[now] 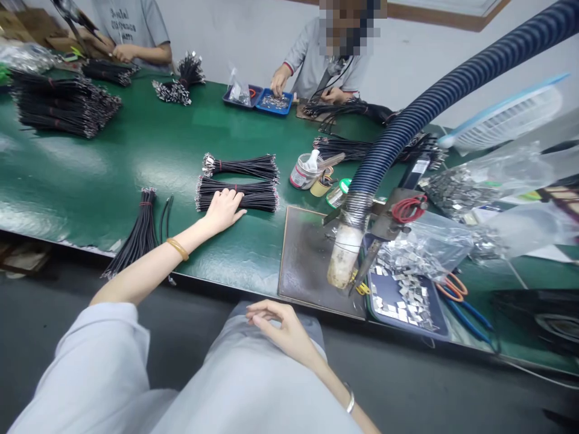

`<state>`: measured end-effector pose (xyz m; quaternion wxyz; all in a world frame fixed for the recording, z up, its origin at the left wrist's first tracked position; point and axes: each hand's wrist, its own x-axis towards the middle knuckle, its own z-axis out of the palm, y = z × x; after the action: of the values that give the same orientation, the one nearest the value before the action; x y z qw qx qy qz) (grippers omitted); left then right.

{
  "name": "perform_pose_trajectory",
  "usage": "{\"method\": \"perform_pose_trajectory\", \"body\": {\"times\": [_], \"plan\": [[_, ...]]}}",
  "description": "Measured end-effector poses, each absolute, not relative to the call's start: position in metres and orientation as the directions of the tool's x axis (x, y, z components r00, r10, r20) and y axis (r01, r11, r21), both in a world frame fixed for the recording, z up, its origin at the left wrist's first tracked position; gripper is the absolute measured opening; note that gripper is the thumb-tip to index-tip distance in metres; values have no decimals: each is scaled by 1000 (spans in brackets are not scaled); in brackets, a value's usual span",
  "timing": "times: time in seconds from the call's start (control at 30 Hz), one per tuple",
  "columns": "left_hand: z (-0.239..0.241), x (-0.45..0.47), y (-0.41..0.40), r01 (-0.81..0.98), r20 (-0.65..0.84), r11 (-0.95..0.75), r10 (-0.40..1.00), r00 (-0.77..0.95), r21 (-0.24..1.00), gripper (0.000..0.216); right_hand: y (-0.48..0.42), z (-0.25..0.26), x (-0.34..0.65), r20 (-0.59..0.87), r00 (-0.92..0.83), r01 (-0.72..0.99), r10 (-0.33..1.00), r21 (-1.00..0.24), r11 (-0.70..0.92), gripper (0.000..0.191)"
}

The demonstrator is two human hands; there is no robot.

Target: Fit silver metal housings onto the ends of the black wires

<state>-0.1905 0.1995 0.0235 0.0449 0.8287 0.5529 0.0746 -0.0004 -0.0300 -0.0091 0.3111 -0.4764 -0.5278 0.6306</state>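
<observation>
My left hand (223, 211) lies on the front edge of a stacked bundle of black cables (257, 196), fingers resting over it and thumb stretched out to the right. Another bundle of black cables (244, 166) sits just behind, tied with a red band, metal terminals at its left end. Nearer the table's front edge, a fanned bundle of black cables (140, 232) hangs partly over, beside a few loose cables (166, 214). My right hand (275, 322) rests on my lap below the table edge, loosely open with no object visible in it.
On the right, a flexible duct hose (420, 102) ends above a dark board (303, 259). Beside it are a tray of metal pieces (434, 295), pliers (465, 307), a tub (302, 173) and a solder spool (337, 196). Two co-workers sit across the green table (149, 150); cable stacks (58, 105) lie far left.
</observation>
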Motion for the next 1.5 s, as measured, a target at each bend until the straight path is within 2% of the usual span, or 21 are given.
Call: {"method": "perform_pose_trajectory", "body": {"times": [0.1,0.23,0.27,0.37,0.47,0.57,0.67,0.77,0.87,1.0,1.27,1.5], "plan": [[13,-185,186,918,63,-352,936,347,180,32,-33,-7,-1,-271,-384,114,883,-962,-246,43],[28,-189,170,902,45,-349,936,349,254,25,-39,-6,4,-293,-368,108,882,-956,-273,44],[35,-191,162,889,44,-349,935,352,297,24,-40,-7,6,-303,-361,94,882,-953,-289,45],[51,-199,127,740,15,-335,915,402,584,33,-37,-10,6,-308,-298,-42,904,-942,-334,51],[51,-204,86,634,-11,-371,858,513,678,32,-24,-12,-3,-265,-166,-267,950,-915,-302,66],[35,-203,55,651,35,-469,826,563,598,25,-4,-11,-16,-260,-62,-454,964,-853,-259,71],[18,-201,40,686,97,-549,809,580,478,24,13,-6,-28,-299,-60,-567,952,-775,-279,66],[9,-201,37,715,152,-582,805,573,388,28,21,-2,-35,-310,-60,-588,949,-757,-285,52],[6,-203,36,730,174,-588,806,566,350,31,21,0,-38,-319,-22,-580,947,-768,-272,42],[4,-203,34,730,160,-577,812,561,366,32,19,0,-40,-347,18,-577,938,-769,-274,39],[9,-204,27,719,106,-489,855,508,493,39,13,4,-41,-371,41,-554,928,-781,-287,43],[12,-205,19,762,31,-440,874,486,475,34,13,-6,-44,-421,13,-579,907,-743,-336,43]]}}
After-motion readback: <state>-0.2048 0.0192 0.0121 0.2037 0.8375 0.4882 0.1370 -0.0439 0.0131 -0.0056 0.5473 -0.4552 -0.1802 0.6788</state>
